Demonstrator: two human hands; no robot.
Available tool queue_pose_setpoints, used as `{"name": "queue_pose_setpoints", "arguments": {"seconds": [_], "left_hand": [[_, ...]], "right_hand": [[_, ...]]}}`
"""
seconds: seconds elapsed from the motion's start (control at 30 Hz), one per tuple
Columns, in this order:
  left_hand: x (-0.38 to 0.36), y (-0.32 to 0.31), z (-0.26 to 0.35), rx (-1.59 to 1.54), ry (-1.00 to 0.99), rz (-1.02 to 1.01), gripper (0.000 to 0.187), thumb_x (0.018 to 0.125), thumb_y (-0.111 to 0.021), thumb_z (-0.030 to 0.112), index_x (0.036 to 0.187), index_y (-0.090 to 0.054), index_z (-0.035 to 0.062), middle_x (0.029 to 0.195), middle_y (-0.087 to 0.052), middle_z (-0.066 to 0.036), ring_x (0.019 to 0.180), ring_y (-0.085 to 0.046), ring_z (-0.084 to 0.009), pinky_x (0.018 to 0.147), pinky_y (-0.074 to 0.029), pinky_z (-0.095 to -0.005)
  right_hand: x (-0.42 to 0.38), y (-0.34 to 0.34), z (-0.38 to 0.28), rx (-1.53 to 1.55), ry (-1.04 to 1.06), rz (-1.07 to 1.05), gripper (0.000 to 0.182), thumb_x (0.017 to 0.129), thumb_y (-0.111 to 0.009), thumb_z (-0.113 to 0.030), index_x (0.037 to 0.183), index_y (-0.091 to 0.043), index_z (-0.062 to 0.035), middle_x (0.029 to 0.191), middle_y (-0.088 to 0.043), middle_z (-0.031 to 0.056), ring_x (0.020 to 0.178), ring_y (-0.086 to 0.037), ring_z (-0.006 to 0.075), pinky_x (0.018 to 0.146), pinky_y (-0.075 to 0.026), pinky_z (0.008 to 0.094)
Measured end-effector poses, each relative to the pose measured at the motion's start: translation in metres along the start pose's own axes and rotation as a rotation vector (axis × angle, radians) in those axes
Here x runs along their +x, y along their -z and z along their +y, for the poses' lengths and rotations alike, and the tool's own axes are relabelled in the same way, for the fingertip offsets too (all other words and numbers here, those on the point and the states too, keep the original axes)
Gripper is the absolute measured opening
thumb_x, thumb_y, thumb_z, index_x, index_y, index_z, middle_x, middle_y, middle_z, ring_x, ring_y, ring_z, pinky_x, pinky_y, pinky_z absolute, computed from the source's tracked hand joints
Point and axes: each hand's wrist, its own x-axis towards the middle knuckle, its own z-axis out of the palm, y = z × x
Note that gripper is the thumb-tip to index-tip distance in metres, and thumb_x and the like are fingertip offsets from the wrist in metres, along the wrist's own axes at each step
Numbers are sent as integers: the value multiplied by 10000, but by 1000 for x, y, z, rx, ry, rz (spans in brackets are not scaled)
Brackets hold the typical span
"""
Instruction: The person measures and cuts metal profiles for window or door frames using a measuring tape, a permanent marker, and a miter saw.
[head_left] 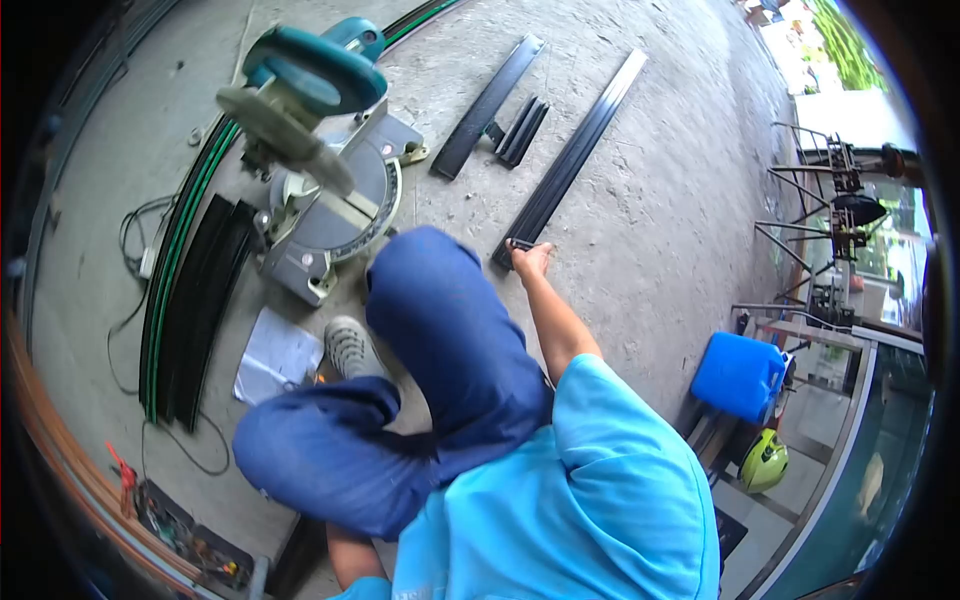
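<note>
A long black profile (572, 155) lies on the concrete floor, its near end by my right hand (530, 261). The fingers of that hand are closed around this end. My left forearm (350, 556) shows at the bottom, but my left hand is hidden past my bent leg. Left of the long profile lie a shorter dark profile (487, 108) and a small ribbed black piece (521, 132). A teal and grey mitre saw (335, 190) stands on the floor in front of my knees.
Black profiles (196, 310) lie left of the saw, near a cable (128, 240). Papers (277, 352) rest beside my shoe (352, 348). A tool tray (190, 530) is at the lower left. At the right are a blue jug (738, 377), a yellow-green container (765, 461) and a metal frame (850, 430).
</note>
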Motion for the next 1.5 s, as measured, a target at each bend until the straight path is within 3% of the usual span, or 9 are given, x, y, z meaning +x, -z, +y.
{"name": "queue_pose_setpoints", "arguments": {"seconds": [0.5,0.57,0.7,0.83,0.87,0.9,1.03,1.27,1.5], "left_hand": [[52,49,49,-96,-77,-11,383,950,-691,237,1249,-661,-1,1146,-721,-171,1056,-684,-290,957,-533,-415],[42,53,50,-118,-94,-3,380,955,-689,233,1250,-659,-4,1142,-721,-168,1052,-684,-281,955,-534,-408],[12,64,49,-149,-129,26,373,964,-685,226,1250,-656,-11,1135,-721,-164,1044,-684,-264,950,-535,-395],[2,66,81,-195,-235,20,367,973,-681,219,1251,-652,-19,1127,-721,-160,1036,-684,-247,946,-536,-381],[-2,67,92,-203,-277,13,365,975,-680,217,1251,-651,-20,1126,-721,-159,1034,-684,-242,945,-537,-377],[-6,69,105,-205,-330,5,364,977,-679,215,1251,-650,-22,1124,-722,-157,1032,-684,-238,944,-537,-374],[-14,81,152,-194,-550,37,357,986,-675,208,1252,-647,-29,1116,-722,-153,1024,-684,-221,939,-538,-360],[63,107,207,-267,-363,135,341,977,-717,256,1213,-659,17,1038,-694,-65,922,-671,-151,749,-549,-317],[118,112,255,-162,-447,28,359,950,-750,196,1205,-652,-38,1067,-732,-146,916,-709,-192,813,-575,-332]], "right_hand": [[-35,-26,-49,-77,-100,-12,1008,660,-903,-346,1406,-346,42,1382,-587,281,1315,-577,438,1111,-489,465],[-26,-34,-41,50,-18,156,939,671,-951,-318,1328,-388,47,1153,-658,216,1030,-688,347,893,-593,412],[-32,-28,-57,540,26,-11,737,733,-945,-249,1214,-455,19,938,-657,113,686,-653,193,555,-595,326],[-43,-25,-95,894,-41,-124,388,822,-877,-156,1014,-580,3,891,-658,115,707,-663,219,596,-640,414],[-38,-21,-98,907,-2,-300,489,815,-866,-127,1129,-533,43,954,-653,125,697,-665,207,578,-640,407],[-37,-26,-104,873,-13,-267,338,818,-863,-134,1005,-631,26,939,-676,139,743,-689,228,594,-650,411],[-63,-5,-126,632,99,-312,344,807,-887,-173,976,-658,21,912,-690,137,747,-703,252,594,-637,415],[-43,-23,-107,628,53,-382,338,855,-857,-195,1009,-644,18,912,-693,118,718,-692,258,629,-630,418],[-11,-60,-86,697,4,-470,303,941,-778,-252,1021,-619,-7,903,-644,85,783,-661,224,661,-656,431]]}}
